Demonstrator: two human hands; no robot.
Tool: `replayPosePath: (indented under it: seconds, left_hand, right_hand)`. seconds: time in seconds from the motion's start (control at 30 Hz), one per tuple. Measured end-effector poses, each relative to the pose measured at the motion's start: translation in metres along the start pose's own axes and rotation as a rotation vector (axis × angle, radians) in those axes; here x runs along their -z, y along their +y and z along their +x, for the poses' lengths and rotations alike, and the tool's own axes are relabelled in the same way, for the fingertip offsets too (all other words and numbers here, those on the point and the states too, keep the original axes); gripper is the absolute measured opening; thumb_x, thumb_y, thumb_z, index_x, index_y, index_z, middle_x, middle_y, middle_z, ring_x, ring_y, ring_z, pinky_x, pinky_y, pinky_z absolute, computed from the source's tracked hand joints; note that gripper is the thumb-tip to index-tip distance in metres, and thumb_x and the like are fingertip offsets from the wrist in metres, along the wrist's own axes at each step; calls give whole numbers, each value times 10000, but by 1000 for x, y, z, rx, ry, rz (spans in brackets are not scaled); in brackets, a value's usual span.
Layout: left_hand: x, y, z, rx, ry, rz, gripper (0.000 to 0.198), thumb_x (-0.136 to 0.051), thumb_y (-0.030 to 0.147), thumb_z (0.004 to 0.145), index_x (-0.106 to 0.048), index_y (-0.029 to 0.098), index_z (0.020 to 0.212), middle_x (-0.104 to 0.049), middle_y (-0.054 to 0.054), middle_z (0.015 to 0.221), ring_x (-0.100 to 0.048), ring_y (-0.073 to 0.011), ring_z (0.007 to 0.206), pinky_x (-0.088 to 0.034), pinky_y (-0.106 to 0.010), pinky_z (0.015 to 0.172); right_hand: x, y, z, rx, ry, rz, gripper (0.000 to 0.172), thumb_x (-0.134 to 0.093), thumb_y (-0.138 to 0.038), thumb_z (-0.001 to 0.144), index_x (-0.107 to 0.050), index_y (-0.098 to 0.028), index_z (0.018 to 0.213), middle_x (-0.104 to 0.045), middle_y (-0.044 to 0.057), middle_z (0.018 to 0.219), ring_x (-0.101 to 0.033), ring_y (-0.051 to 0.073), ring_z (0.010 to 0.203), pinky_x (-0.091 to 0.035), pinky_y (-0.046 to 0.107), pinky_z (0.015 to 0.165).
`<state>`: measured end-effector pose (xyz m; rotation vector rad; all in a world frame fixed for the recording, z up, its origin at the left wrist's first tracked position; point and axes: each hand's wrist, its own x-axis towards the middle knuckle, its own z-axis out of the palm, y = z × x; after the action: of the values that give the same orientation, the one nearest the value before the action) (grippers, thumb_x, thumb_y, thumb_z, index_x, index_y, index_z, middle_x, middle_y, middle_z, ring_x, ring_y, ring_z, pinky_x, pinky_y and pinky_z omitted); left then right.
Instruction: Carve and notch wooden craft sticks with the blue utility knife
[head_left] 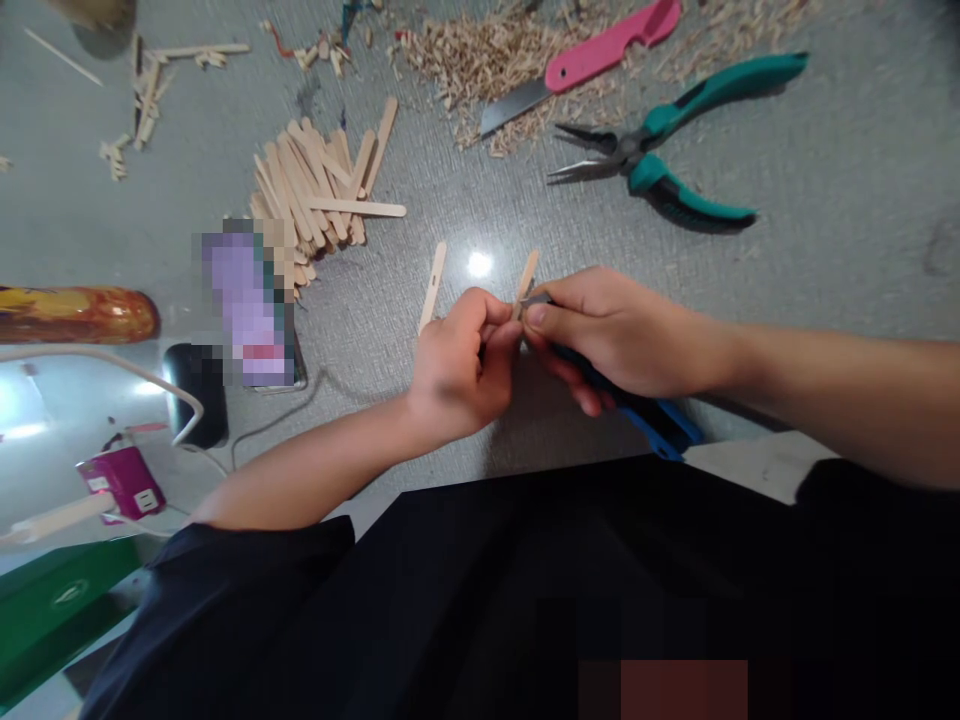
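Note:
My left hand (465,360) is closed in a pinch on a wooden craft stick (526,275) that points up and away. My right hand (607,335) is wrapped round a blue-handled knife (660,422), with its grey blade tip (534,299) against the stick near my left fingertips. A second, notched stick (433,285) lies on the grey table just left of my left hand.
A pile of craft sticks (315,195) lies at the upper left. Wood shavings (480,60), a pink-handled knife (592,60) and teal-handled pliers (660,150) lie at the back. A phone (255,310), cables, a purple plug (124,480) and a green box (52,610) sit left.

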<state>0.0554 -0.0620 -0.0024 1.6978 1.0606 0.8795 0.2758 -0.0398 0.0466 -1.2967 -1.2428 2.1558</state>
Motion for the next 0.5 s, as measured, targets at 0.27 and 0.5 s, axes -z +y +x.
replayPosePath:
  seconds: [0.27,0.5]
  left_hand:
    - [-2,-2,7,55,-38,-327,349,-718,559,1216,-608,262,1069,-702,61,657,-514,-94,446,-347,-271,440]
    - [0,0,9,63,-67,-406,377,-760,566,1196,-607,247,1064,-744,55,699,-590,-83,440,-431,-242,448]
  right_hand:
    - [8,0,2,18,-97,131,500,-718,-461,1220,-586,-240,791,-607,-39,598,-616,128,396,-412,246,356]
    - [10,1,-1,25,-145,162,444,-725,-432,1218,-639,-222,837,-647,-40,634,-619,106,430,-435,209,395]
